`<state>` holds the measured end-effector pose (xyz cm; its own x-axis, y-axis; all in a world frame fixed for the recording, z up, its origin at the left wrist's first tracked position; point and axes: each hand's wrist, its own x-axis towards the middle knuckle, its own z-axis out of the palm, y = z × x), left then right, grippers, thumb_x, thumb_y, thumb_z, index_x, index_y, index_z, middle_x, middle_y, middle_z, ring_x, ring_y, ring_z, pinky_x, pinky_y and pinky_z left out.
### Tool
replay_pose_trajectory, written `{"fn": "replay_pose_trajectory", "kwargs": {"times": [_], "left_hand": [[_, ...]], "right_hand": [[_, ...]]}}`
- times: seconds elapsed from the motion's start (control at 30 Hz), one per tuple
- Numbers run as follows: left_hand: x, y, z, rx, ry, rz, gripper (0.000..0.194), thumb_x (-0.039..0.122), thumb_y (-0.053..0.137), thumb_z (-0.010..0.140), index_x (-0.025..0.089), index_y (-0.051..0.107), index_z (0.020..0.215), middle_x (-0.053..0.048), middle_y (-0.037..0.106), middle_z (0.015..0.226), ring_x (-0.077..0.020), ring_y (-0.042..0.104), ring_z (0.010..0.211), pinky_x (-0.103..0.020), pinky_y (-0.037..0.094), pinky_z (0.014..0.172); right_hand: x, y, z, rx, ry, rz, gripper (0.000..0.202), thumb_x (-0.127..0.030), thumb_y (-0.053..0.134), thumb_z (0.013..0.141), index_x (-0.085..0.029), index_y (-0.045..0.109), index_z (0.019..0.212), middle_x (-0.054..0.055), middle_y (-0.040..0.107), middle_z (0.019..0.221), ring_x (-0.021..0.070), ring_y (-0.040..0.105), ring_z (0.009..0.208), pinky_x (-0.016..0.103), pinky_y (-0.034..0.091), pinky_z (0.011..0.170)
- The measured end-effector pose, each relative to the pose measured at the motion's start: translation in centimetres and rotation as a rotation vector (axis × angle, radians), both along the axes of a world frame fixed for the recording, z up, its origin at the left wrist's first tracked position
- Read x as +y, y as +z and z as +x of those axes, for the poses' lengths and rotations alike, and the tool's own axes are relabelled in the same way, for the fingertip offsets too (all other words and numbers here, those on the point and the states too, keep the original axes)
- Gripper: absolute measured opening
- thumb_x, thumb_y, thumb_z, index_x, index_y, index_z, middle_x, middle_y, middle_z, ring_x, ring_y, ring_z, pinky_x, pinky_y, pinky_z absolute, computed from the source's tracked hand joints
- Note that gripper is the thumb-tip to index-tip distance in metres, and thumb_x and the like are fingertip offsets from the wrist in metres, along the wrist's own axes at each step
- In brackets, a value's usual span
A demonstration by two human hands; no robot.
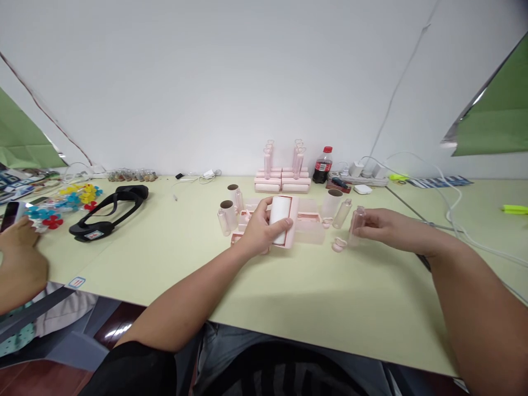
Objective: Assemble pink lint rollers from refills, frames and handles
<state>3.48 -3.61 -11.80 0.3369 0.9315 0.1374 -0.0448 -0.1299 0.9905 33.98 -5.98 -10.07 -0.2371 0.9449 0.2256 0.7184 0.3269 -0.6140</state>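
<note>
Left hand point(264, 228) grips a smooth white cylinder point(280, 219); right point(377, 226) pinches 1 translucent, seemingly plastic bottle point(358, 220).

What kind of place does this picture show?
Probably a shared workroom. A long table carries rows of small pink parts around the left hand and right hand; a numbered sticker marks its edge, and another person's hand is at its left end.

White roll point(280, 219): smooth cyl., lying in pink case point(293, 226) w/ red inner edge, held above counter point(313, 291), long axis approx. fore-aft. Pink-tinted transp. bottle point(358, 221): approx. upright, R of case, base contact w/ counter unclear.
</note>
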Motion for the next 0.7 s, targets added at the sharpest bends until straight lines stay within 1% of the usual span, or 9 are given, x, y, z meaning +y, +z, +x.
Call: {"fn": "replay_pose_trajectory", "kwargs": {"times": [0.03, 0.1, 0.17, 0.23, 0.37, 0.43, 0.5, 0.6, 0.7], "left_hand": [[-0.1, 0.1, 0.0, -0.009, -0.005, -0.016, 0.069, 0.04, 0.074, 0.071, 0.022, 0.041, 0.129, -0.005, 0.066, 0.092, -0.0182, 0.063, 0.073, -0.027, 0.049, 0.059], [-0.1, 0.2, 0.1, -0.036, -0.007, -0.044, 0.068, 0.039, 0.075, 0.071, 0.022, 0.042, 0.128, -0.004, 0.065, 0.088, -0.0172, 0.062, 0.07, -0.027, 0.048, 0.057], [-0.1, 0.3, 0.2, -0.067, -0.01, -0.078, 0.067, 0.039, 0.075, 0.07, 0.022, 0.044, 0.126, -0.002, 0.064, 0.084, -0.0159, 0.06, 0.066, -0.026, 0.047, 0.055], [0.0, 0.4, 0.2, -0.113, -0.017, -0.123, 0.064, 0.04, 0.075, 0.068, 0.021, 0.046, 0.122, -0.001, 0.063, 0.081, -0.014, 0.057, 0.062, -0.024, 0.045, 0.053], [0.1, 0.6, 0.1, -0.234, -0.079, -0.205, 0.058, 0.038, 0.077, 0.065, 0.02, 0.049, 0.113, 0.002, 0.06, 0.075, -0.0096, 0.051, 0.053, -0.021, 0.039, 0.049], [0.0, 0.8, 0.1, -0.276, -0.111, -0.236, 0.056, 0.037, 0.077, 0.063, 0.02, 0.05, 0.11, 0.003, 0.058, 0.073, -0.0082, 0.049, 0.051, -0.02, 0.036, 0.047], [-0.1, 0.9, 0.1, -0.305, -0.125, -0.262, 0.055, 0.036, 0.078, 0.062, 0.02, 0.051, 0.108, 0.004, 0.057, 0.071, -0.0077, 0.048, 0.05, -0.02, 0.036, 0.048], [-0.2, 1.2, 0.1, -0.331, -0.13, -0.277, 0.055, 0.035, 0.079, 0.061, 0.019, 0.052, 0.106, 0.004, 0.057, 0.07, -0.0079, 0.049, 0.051, -0.021, 0.037, 0.051], [-0.3, 1.3, 0.1, -0.337, -0.138, -0.276, 0.055, 0.034, 0.08, 0.061, 0.019, 0.052, 0.106, 0.004, 0.057, 0.07, -0.0079, 0.049, 0.052, -0.021, 0.036, 0.051]], "right_hand": [[-0.1, 0.4, -0.4, -0.028, 0.038, -0.059, 0.028, -0.047, 0.066, 0.079, -0.022, 0.062, 0.068, 0.0, 0.061, 0.066, 0.0185, 0.058, 0.062, 0.03, 0.048, 0.057], [-0.4, 0.9, -1.4, -0.042, 0.071, -0.077, 0.023, -0.043, 0.058, 0.086, -0.022, 0.06, 0.075, 0.001, 0.062, 0.074, 0.019, 0.059, 0.069, 0.03, 0.047, 0.062], [-0.7, 1.0, -2.7, -0.036, 0.088, -0.014, 0.023, -0.04, 0.058, 0.087, -0.022, 0.056, 0.073, 0.0, 0.058, 0.074, 0.0172, 0.055, 0.068, 0.029, 0.045, 0.063], [-1.1, 0.9, -4.0, -0.024, 0.119, 0.036, 0.022, -0.041, 0.058, 0.087, -0.022, 0.056, 0.076, -0.001, 0.054, 0.071, 0.0156, 0.052, 0.065, 0.028, 0.043, 0.061], [-1.6, 0.2, -6.2, -0.002, 0.202, 0.168, 0.026, -0.043, 0.058, 0.088, -0.023, 0.067, 0.101, 0.001, 0.056, 0.073, 0.0157, 0.05, 0.064, 0.028, 0.04, 0.059], [-1.7, 0.0, -6.8, 0.005, 0.216, 0.242, 0.033, -0.042, 0.06, 0.088, -0.023, 0.067, 0.114, 0.002, 0.057, 0.076, 0.0159, 0.05, 0.064, 0.029, 0.039, 0.059], [-1.8, -0.2, -7.1, 0.006, 0.223, 0.282, 0.037, -0.04, 0.061, 0.088, -0.024, 0.066, 0.121, 0.002, 0.056, 0.075, 0.0155, 0.049, 0.063, 0.028, 0.039, 0.059], [-1.9, -0.3, -7.2, 0.014, 0.223, 0.337, 0.034, -0.035, 0.061, 0.088, -0.025, 0.067, 0.121, 0.001, 0.052, 0.074, 0.015, 0.048, 0.062, 0.028, 0.04, 0.058], [-2.0, -0.2, -7.3, 0.028, 0.22, 0.392, 0.032, -0.032, 0.061, 0.089, -0.025, 0.067, 0.119, 0.002, 0.055, 0.076, 0.0152, 0.049, 0.063, 0.029, 0.04, 0.059]]}}
